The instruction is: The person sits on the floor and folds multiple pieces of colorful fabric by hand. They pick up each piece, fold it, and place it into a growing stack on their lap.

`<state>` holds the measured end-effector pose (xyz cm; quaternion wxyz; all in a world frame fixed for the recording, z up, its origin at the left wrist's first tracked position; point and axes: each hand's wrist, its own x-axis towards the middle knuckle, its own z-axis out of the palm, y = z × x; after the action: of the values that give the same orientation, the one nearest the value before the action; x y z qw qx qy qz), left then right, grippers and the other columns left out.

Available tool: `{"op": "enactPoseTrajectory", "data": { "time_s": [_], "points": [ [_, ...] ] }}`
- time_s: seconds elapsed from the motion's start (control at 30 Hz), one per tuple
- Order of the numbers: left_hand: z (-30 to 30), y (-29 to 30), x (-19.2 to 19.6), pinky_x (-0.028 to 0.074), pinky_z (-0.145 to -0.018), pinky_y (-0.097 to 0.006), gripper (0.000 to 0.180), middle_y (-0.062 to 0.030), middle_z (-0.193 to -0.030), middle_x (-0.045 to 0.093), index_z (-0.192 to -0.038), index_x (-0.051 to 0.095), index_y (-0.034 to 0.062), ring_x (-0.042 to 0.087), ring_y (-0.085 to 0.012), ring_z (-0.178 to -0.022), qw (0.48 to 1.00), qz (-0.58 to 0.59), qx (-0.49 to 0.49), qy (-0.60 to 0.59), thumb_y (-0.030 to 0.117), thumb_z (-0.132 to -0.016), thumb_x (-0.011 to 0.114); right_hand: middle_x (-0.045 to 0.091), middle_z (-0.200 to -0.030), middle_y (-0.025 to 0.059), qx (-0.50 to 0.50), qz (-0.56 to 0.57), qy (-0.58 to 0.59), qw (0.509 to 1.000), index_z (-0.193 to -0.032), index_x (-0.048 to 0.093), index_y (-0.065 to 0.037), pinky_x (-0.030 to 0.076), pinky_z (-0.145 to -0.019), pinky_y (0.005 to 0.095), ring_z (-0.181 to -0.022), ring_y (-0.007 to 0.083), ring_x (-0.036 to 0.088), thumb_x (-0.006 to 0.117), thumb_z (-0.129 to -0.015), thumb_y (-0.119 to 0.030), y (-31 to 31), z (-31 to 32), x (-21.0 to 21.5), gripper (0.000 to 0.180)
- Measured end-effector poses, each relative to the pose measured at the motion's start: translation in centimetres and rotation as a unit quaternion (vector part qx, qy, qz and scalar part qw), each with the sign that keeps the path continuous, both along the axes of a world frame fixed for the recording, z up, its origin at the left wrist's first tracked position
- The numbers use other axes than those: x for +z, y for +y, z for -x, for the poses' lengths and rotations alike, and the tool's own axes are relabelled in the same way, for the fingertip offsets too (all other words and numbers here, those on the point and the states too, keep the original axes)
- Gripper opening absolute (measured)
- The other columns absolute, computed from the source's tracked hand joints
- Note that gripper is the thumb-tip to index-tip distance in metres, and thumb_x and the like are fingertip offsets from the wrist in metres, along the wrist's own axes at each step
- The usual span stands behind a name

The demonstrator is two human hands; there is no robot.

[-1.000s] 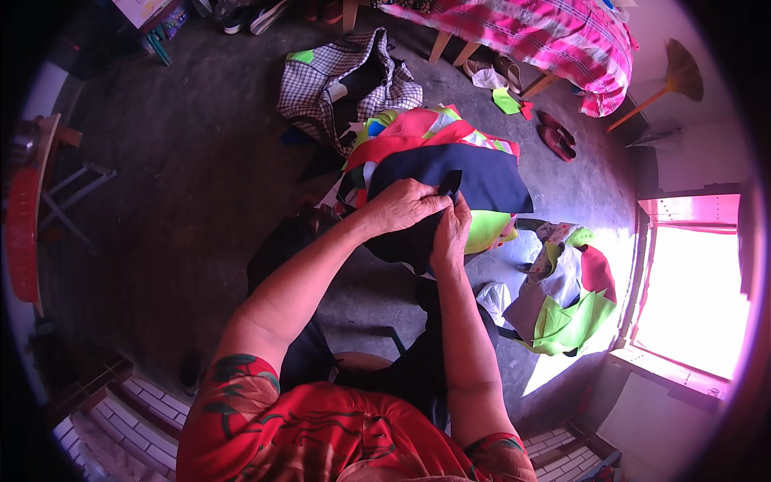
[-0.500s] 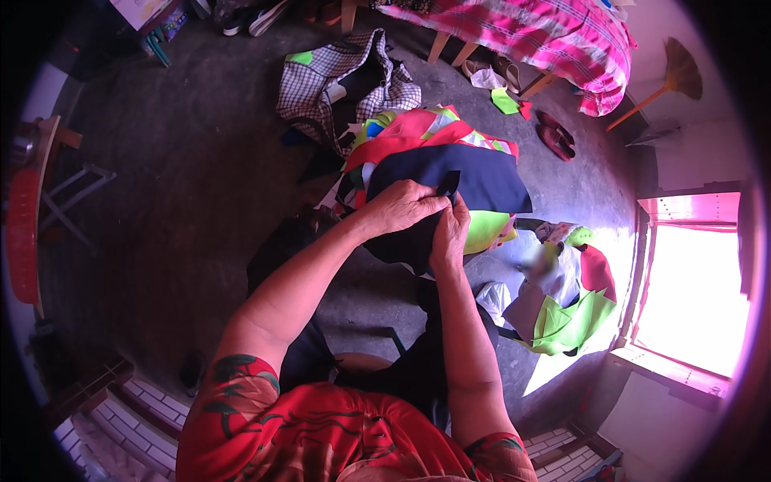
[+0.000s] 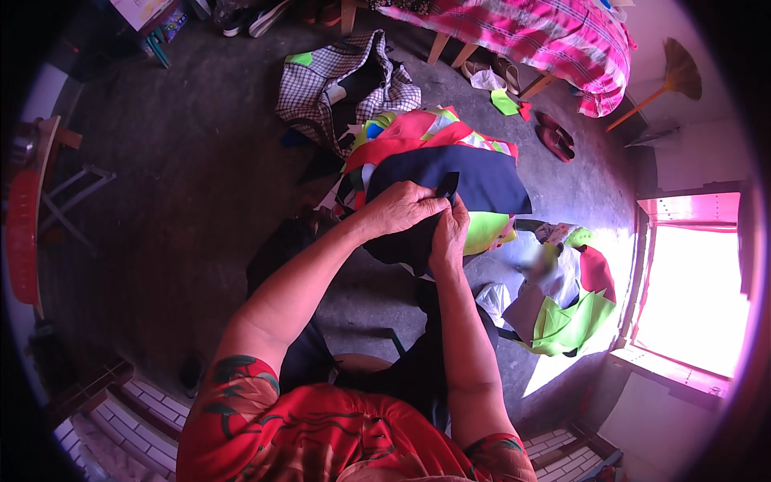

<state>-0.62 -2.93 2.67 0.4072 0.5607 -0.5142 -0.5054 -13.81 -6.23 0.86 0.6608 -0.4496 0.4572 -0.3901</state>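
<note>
Colourful flat package (image 3: 144, 10) at top left, beside floor clutter

I have one view only, a wide fisheye worn on the person's head, looking steeply down over the red patterned shirt (image 3: 321, 442) and both forearms, which come in from the lower edge. The hands sit close, near the middle. The floor (image 3: 185, 201) spreads well below, and straight lines such as the bright doorway (image 3: 691, 289) bend toward the dark round rim.
</note>
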Motion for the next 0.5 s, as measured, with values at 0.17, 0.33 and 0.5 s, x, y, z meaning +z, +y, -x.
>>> {"op": "enactPoseTrajectory", "data": {
  "time_s": [0.17, 0.33, 0.5],
  "points": [
    [0.03, 0.03, 0.19, 0.044, -0.068, -0.025, 0.034, -0.0045, -0.077, 0.066, -0.106, 0.062, -0.0002, 0.052, -0.0028, -0.077, 1.0, 0.012, 0.001, -0.003, 0.029, -0.091, 0.055, 0.058, -0.085, 0.0014, -0.001, 0.004, 0.007, 1.0, -0.107, 0.058, 0.0, 0.042, -0.067, 0.0221, -0.077, 0.0077, 0.051, 0.045, -0.092, -0.007, -0.03, -0.01, -0.02, 0.021],
    [-0.06, 0.04, 0.42, 0.044, -0.066, -0.026, 0.034, -0.0054, -0.074, 0.065, -0.106, 0.062, -0.0003, 0.051, -0.003, -0.074, 1.0, 0.015, -0.003, -0.009, 0.029, -0.091, 0.055, 0.057, -0.085, 0.0012, 0.006, 0.006, -0.002, 1.0, -0.107, 0.058, 0.0, 0.042, -0.067, 0.0221, -0.077, 0.0075, 0.05, 0.044, -0.092, -0.007, -0.18, 0.21, -0.52, 0.022],
    [-0.01, 0.12, 0.53, 0.044, -0.065, -0.026, 0.034, -0.005, -0.073, 0.064, -0.105, 0.062, -0.0004, 0.05, -0.0028, -0.073, 1.0, 0.022, 0.002, -0.003, 0.029, -0.091, 0.055, 0.057, -0.085, 0.0012, -0.001, -0.004, -0.013, 1.0, -0.107, 0.058, 0.001, 0.042, -0.068, 0.0222, -0.077, 0.0077, 0.05, 0.044, -0.092, -0.007, 0.02, 0.01, -0.06, 0.022]
  ]
}}
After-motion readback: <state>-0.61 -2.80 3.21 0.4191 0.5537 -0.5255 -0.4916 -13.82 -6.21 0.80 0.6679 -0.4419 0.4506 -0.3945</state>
